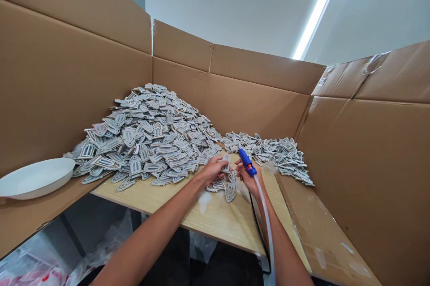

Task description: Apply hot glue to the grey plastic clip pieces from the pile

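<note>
Cardboard walls point(255, 102) around; pile point(161, 134) at ten o'clock. My left hand point(211, 171) pinches piece point(226, 160); right hand point(250, 182) clasps glue gun point(245, 159).

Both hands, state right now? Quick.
Left hand: closed, pinching a grey arched piece.
Right hand: closed, holding the blue glue gun; the exact finger grip is partly hidden.

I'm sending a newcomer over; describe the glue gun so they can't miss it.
Find the wooden table between the cardboard walls. Over it, the glue gun sits in the grip of the right hand. It alone is bright blue among grey pieces.
</note>
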Demonstrator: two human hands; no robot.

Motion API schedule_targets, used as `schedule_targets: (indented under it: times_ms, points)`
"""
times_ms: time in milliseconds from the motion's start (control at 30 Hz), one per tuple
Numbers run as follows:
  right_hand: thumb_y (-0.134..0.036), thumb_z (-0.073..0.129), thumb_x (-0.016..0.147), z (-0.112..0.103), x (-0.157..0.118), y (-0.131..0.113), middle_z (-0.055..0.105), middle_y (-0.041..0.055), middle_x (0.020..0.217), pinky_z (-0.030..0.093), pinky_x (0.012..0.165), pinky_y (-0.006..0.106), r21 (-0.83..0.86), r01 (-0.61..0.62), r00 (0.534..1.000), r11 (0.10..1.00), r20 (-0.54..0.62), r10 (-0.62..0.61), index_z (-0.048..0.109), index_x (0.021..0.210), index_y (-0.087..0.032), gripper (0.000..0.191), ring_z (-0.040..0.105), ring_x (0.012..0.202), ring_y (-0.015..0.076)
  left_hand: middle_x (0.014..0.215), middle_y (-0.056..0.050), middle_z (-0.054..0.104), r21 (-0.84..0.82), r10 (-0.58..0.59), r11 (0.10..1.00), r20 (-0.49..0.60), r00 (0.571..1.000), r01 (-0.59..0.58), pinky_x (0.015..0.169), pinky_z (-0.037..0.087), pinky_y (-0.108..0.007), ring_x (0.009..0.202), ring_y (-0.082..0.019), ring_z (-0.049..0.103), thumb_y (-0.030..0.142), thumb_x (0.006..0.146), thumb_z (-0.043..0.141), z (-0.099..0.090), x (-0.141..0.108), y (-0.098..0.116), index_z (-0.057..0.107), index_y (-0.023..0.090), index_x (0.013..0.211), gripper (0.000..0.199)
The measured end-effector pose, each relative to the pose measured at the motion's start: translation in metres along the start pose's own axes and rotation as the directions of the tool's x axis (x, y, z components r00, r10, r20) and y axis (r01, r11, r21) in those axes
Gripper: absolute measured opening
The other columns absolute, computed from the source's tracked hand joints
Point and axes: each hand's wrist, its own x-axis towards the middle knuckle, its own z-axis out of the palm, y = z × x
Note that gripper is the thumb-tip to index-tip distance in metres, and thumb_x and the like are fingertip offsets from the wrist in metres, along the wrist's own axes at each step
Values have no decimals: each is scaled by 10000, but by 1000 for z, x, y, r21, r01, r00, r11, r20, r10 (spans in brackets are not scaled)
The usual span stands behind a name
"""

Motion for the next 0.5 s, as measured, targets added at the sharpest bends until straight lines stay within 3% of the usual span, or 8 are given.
schedule_targets:
  times_ms: [167, 300, 500]
  points:
    - [-898, 514, 714, 6, -2, -4, 693, 67, 688, 346, 393, 234, 57, -102, 987, 993, 129, 94, 683, 821, -167, 757, 560, 443, 127, 657, -4, 641, -45, 121, 991, -60, 991, -123, 443, 361, -169, 533, -97, 574, 212, 768, 638, -4, 2, 1, 575, 174, 845, 106]
    - [-891, 475, 748, 5, -3, -1, 714, 69, 680, 310, 367, 233, 27, -169, 962, 985, 222, 158, 694, 751, -188, 736, 570, 421, 130, 671, -8, 661, -48, 165, 984, -70, 984, -169, 473, 412, -179, 558, -105, 608, 84, 660, 652, -3, 1, 2, 604, 160, 835, 196]
    - [-905, 467, 737, 4, -2, 7, 712, 65, 695, 287, 362, 242, 8, -202, 953, 979, 231, 195, 712, 809, -195, 755, 582, 424, 149, 619, 21, 641, -23, 228, 973, -48, 972, -230, 474, 437, -187, 513, -95, 573, 37, 581, 609, -2, -4, 4, 598, 162, 771, 228]
